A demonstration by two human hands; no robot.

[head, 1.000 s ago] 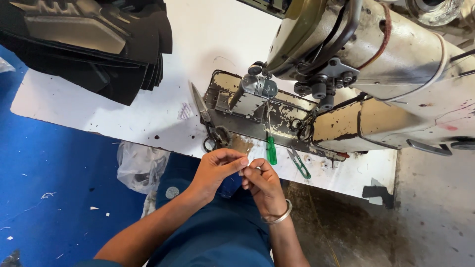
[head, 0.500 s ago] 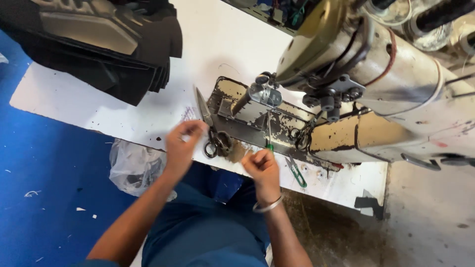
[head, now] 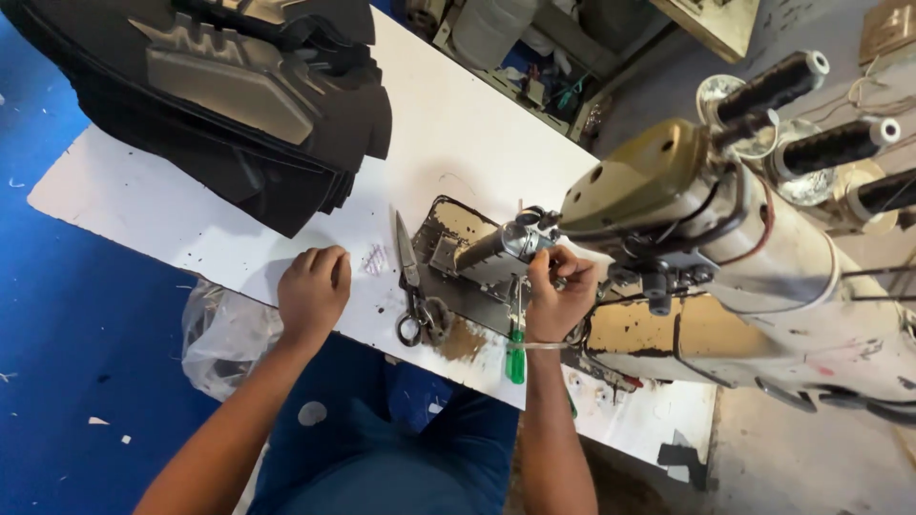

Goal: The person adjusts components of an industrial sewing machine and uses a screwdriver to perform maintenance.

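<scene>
The right hand reaches up to the needle area at the head of the cream industrial sewing machine, its fingers pinched together there, seemingly on thread or a small part (too fine to tell which). The machine's arm runs long from upper left down to the right, its head end pointing toward the person. The left hand rests on the white counter with fingers curled loosely, grasping nothing, likely as a brace. Between the hands lie scissors, blades pointing away; a green-handled screwdriver lies by the right wrist. Stacked black moulded pieces sit further back.
</scene>
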